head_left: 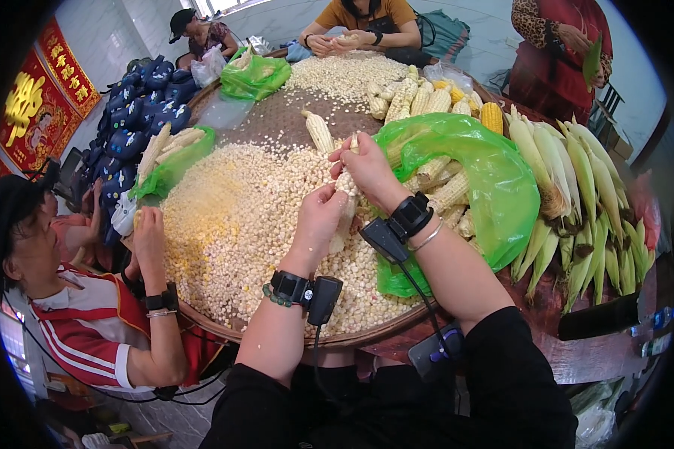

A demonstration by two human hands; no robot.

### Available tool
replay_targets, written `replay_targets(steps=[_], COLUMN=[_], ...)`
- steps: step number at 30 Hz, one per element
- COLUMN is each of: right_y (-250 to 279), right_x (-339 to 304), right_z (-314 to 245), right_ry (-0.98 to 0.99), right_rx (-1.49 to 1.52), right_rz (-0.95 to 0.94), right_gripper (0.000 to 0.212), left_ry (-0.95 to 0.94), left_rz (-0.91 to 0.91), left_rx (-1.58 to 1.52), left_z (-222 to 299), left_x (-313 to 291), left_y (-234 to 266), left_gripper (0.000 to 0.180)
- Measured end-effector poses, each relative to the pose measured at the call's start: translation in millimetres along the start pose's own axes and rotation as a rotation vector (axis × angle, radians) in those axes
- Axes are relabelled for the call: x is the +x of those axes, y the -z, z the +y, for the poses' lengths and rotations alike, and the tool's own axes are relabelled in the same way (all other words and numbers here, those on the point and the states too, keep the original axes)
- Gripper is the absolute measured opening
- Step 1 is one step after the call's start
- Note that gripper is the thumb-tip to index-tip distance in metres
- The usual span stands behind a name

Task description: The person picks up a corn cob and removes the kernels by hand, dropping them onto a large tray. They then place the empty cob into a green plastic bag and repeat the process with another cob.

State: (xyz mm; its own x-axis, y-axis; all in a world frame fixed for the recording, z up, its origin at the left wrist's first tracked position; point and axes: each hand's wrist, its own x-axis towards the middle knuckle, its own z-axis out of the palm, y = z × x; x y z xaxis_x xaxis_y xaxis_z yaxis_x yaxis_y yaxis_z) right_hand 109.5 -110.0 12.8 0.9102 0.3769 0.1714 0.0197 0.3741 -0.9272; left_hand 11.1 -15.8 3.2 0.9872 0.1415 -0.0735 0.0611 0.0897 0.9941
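both hands on one pale corn cob (344, 213), held roughly upright over the near half of the round woven tray (277, 120). right hand (367, 168): fingers curled shut around the cob's upper part, its tip showing above the knuckles. left hand (318, 221): fingers wrapped closed around the lower part, thumb side facing the right hand; the two hands nearly touching. black wrist devices strapped on both forearms, cables running back toward the body; a bead bracelet on the left wrist, a thin bangle on the right.

directly under the hands: a broad heap of loose kernels (232, 217), white with a yellow patch, filling the tray's near-left part. just right of the hands: an open green plastic bag (494, 179) holding stripped cobs, lying over the tray's right edge. beyond it, at the worktop's right edge, a pile of unhusked and part-husked ears (584, 187).

tray's far side: a second kernel heap (344, 75), a cluster of bare cobs (419, 97), another green bag (254, 75). one lone cob (320, 132) near the tray's middle.

other people: one at the left edge, hand (148, 236) resting on the kernels; two at the far edge; one standing at the far right corner.
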Motion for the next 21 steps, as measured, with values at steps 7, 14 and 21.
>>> replay_targets(steps=[7,14,21], right_y=[3.2,4.5,2.5], right_x=[-0.1,-0.8,-1.6], right_z=[-3.7,-4.9,-5.3], right_ry=[-0.018,-0.037,-0.034], right_rx=[0.006,0.001,-0.063], right_rz=[0.024,0.031,0.006], right_gripper=[0.013,0.012,0.007], left_ry=[0.165,0.126,0.070], left_rz=[-0.083,-0.051,-0.039], left_rx=[-0.453,-0.327,-0.287], left_z=[12.7,8.1,0.7], left_x=[-7.5,-4.5,-1.6], left_y=[-4.3,-5.9,-1.6], left_gripper=[0.014,0.016,0.015])
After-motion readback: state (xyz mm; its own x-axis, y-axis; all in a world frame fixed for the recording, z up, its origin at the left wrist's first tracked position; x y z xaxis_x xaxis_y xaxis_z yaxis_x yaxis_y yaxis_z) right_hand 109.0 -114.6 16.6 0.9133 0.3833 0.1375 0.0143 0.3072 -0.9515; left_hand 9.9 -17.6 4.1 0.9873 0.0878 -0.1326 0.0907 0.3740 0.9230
